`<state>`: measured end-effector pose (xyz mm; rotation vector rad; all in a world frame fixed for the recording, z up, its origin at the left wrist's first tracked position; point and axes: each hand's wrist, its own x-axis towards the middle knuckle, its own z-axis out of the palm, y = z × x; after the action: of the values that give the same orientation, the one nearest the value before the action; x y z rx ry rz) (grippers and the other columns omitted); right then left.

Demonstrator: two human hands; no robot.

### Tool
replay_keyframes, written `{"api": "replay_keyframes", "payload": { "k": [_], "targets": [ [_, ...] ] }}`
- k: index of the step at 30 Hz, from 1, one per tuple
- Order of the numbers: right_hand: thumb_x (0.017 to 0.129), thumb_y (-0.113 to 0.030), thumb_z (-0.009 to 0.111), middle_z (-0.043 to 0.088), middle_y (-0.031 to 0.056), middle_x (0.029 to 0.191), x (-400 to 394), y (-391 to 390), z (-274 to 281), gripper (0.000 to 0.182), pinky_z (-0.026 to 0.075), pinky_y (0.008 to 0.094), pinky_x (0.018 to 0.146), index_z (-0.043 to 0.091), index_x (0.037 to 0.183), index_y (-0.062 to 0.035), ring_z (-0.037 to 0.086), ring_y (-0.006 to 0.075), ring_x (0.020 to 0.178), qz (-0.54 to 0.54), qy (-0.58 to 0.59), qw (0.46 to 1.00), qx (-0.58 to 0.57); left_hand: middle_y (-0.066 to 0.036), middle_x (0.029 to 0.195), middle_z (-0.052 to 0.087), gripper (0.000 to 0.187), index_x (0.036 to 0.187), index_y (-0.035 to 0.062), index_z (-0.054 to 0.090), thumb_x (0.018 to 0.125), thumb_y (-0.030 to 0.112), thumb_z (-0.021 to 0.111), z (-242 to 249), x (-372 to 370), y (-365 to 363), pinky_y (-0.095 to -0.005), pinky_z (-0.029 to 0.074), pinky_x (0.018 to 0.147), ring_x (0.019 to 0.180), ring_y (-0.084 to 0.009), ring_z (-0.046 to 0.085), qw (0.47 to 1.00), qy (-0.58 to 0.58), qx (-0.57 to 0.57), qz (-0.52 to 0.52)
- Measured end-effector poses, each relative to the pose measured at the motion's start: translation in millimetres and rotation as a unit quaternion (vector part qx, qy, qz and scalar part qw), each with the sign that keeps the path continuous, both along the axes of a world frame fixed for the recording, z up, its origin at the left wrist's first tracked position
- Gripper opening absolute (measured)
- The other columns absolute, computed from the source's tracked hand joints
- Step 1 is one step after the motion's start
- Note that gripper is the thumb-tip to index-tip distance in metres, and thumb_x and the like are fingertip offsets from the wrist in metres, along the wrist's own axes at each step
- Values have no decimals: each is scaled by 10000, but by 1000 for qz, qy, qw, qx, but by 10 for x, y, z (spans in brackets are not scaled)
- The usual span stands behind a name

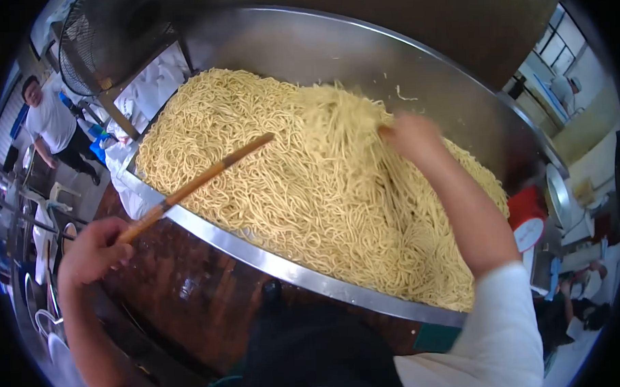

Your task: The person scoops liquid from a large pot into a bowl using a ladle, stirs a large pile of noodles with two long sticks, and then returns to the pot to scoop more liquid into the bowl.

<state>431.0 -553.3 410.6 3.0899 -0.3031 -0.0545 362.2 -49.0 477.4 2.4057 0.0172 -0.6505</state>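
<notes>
A thick heap of yellow noodles (282,174) fills a large metal tray (257,250). My left hand (93,252) is closed round the near end of a wooden stick (193,185), at the left, outside the tray's front rim. The stick's darker tip reaches over the noodles. My right hand (417,138), smeared by motion, is closed over the far side of the heap on what looks like a second wooden stick (386,131). Only a short brown end of it shows. Beside this hand, a blurred bunch of noodles is lifted, with strands hanging down to the heap.
A caged fan (80,51) stands at the back left, near white sacks (153,90). A person in a white shirt (51,127) stands farther left. At the right are a red scale (527,216) and other people. A wet brown surface (190,286) lies below the rim.
</notes>
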Motion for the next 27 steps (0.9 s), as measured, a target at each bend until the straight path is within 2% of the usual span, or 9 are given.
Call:
{"api": "replay_keyframes", "payload": {
  "k": [3, 7, 11, 14, 15, 16, 18, 22, 27],
  "targets": [
    [847, -224, 518, 680, 153, 872, 881, 468, -308, 249, 502, 424, 733, 682, 857, -37, 659, 279, 843, 45, 16, 998, -38, -85, 735, 615, 222, 955, 22, 604, 759, 124, 629, 243, 326, -306, -329, 477, 585, 626, -194, 606, 984, -71, 152, -56],
    [867, -223, 487, 675, 93, 902, 102, 244, -611, 232, 495, 430, 719, 664, 980, -122, 645, 283, 819, -27, 63, 997, 46, -186, 902, 653, 244, 973, 49, 632, 772, 155, 545, -549, 1283, -804, -442, 479, 777, 877, -357, 624, 908, -64, 307, -277],
    [813, -289, 621, 625, 158, 794, -1669, -468, 487, 288, 466, 413, 663, 632, 1020, -89, 609, 334, 731, -58, 26, 983, 173, -188, 937, 652, 281, 1007, 16, 612, 782, 181, 578, -1445, 2195, -2204, -428, 480, 776, 892, -343, 630, 875, -87, 255, -401],
    [748, -102, 644, 605, 105, 670, -2555, -360, 1347, 348, 458, 298, 596, 667, 1095, -99, 573, 137, 599, -239, 109, 946, 189, -225, 935, 653, 192, 892, -35, 643, 787, 101, 557, -1290, 2126, -3118, -430, 491, 739, 854, -354, 635, 873, -141, 175, -433],
    [732, -98, 657, 602, 112, 655, -2912, -491, 1297, 407, 462, 296, 604, 654, 1137, -132, 567, 136, 584, -195, 91, 954, 207, -219, 941, 649, 234, 949, -28, 624, 806, 141, 548, -1267, 2084, -3252, -425, 488, 743, 861, -352, 632, 852, -136, 191, -468],
    [722, -137, 674, 618, 140, 676, -2943, -398, 1277, 351, 477, 326, 612, 686, 1073, -149, 607, 195, 587, -205, 90, 924, 311, -219, 941, 649, 234, 949, -28, 624, 806, 141, 548, -1377, 2049, -3223, -425, 488, 743, 861, -352, 632, 850, -126, 192, -474],
    [721, -215, 696, 639, 153, 742, -2611, -175, 893, 289, 492, 369, 642, 698, 997, -130, 641, 276, 670, -146, 204, 966, 65, -206, 951, 642, 274, 1009, -16, 591, 828, 185, 548, -1581, 1912, -3102, -411, 483, 758, 881, -352, 623, 864, -121, 136, -470],
    [848, -240, 523, 637, 140, 743, -1081, 600, -101, 207, 481, 448, 661, 636, 951, -100, 630, 332, 730, -26, 81, 996, 34, -173, 851, 611, 357, 1002, 30, 581, 879, 364, 566, -1381, 1723, -2033, -417, 448, 708, 790, -329, 588, 906, -63, 27, -418],
    [844, -220, 524, 640, 138, 773, -567, 564, 51, 188, 484, 428, 674, 650, 921, -103, 626, 321, 742, 14, 101, 994, 47, -182, 818, 607, 246, 957, 16, 601, 880, 245, 554, 171, 1148, -855, -396, 441, 692, 788, -320, 597, 932, -81, 193, -297]
  ]
}}
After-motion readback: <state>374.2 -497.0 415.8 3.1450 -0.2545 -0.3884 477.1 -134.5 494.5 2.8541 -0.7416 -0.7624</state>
